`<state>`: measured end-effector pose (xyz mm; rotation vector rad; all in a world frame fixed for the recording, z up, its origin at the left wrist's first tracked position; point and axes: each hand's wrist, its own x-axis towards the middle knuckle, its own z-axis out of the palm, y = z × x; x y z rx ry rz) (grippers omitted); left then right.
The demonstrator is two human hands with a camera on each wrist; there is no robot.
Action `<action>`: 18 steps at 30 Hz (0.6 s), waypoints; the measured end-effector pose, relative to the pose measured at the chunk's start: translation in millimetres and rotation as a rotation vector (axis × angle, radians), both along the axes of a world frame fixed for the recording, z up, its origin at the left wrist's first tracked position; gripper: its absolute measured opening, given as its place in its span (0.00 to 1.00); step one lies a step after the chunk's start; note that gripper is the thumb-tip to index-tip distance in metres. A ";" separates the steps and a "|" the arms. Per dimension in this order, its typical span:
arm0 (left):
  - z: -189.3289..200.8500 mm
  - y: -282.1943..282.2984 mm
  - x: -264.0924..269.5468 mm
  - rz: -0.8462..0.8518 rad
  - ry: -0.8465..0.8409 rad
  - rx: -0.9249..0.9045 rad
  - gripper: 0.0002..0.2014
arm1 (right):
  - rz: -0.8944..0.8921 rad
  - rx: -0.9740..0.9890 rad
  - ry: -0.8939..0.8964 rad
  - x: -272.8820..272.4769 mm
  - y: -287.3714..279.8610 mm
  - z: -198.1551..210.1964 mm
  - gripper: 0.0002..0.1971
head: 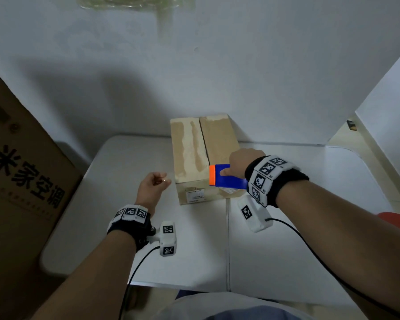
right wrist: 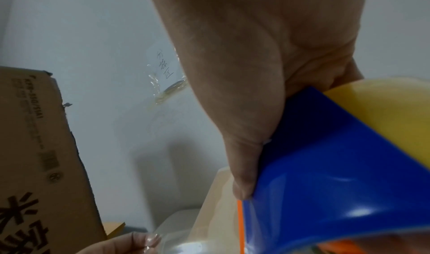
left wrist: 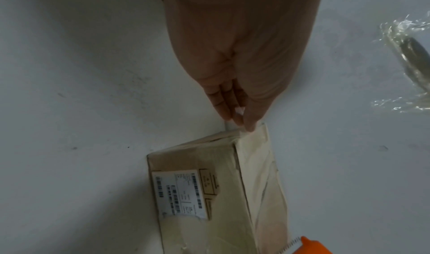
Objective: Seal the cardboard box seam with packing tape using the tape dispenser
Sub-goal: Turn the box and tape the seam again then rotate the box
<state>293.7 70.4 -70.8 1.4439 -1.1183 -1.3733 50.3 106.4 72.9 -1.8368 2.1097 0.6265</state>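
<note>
The right hand [head: 243, 163] is clamped on the blue and orange tape dispenser [head: 226, 176], thumb pressed along its blue side, the yellowish tape roll [right wrist: 381, 110] showing behind the palm in the right wrist view. The dispenser hovers at the near end of the cardboard box [head: 201, 155], its orange end pointing toward the left hand [head: 151, 187]. That hand is held just left of the box's near corner, fingers and thumb drawn together in a pinch; the right wrist view shows a clear strip of tape [right wrist: 172, 243] at its fingertips, running toward the dispenser. The box lies lengthwise away from the hands on the white worktop [head: 298, 204], its centre seam [head: 204, 139] running away from the person, a printed label [head: 195, 195] on its near face. Both wrists wear marker bands with small white camera units and black cables. Left of the left hand, a large brown carton [head: 21, 172] with black characters leans at the worktop's edge. Beyond the box rises a white wall [head: 217, 77] with crinkled clear tape [head: 129, 3] stuck high on it.
</note>
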 end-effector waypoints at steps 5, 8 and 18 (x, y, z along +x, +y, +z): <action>-7.2 3.3 -3.4 0.019 -0.023 -0.018 0.09 | -0.002 0.009 0.008 6.5 -2.7 -2.5 0.21; -11.1 3.2 -5.7 0.036 -0.039 -0.026 0.08 | 0.005 0.007 0.014 10.4 -4.4 -6.4 0.19; -22.1 6.2 -12.5 0.072 -0.024 -0.038 0.08 | -0.054 -0.020 0.038 19.7 -20.3 -34.4 0.17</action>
